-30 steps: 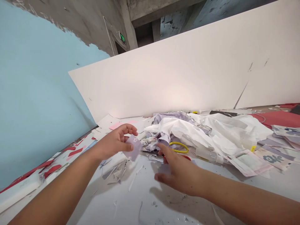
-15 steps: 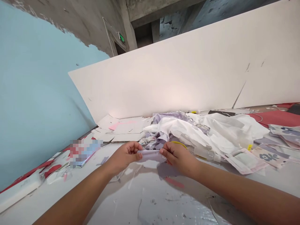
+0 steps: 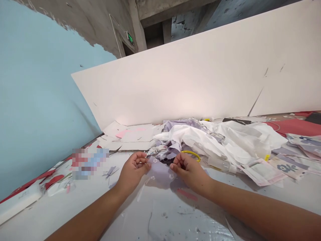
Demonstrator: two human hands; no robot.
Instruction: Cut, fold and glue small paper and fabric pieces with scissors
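A light purple sheet with small white flower prints (image 3: 160, 172), paper by its look, hangs between my two hands just above the table. My left hand (image 3: 132, 172) pinches its left edge between thumb and curled fingers. On the opposite edge, my right hand (image 3: 192, 172) grips it with thumb and fingertips. Behind my right hand shows a yellow loop (image 3: 194, 154); what it belongs to is partly hidden. Crumpled purple and white scraps (image 3: 167, 149) lie just beyond the sheet. Below my right hand is a pink strip (image 3: 187, 194) on the table.
A heap of crumpled white sheets (image 3: 195, 137) and a clear bottle (image 3: 222, 164) lie beyond my right hand. Flat white cards (image 3: 136, 137) are stacked at the back left. Printed packets (image 3: 263, 172) lie at right. A white panel (image 3: 188, 83) stands behind the table.
The purple sheet has tilted so that its flower-printed face shows, where it was nearly edge-on before. My hands stay at its two sides, and more of the yellow loop shows.
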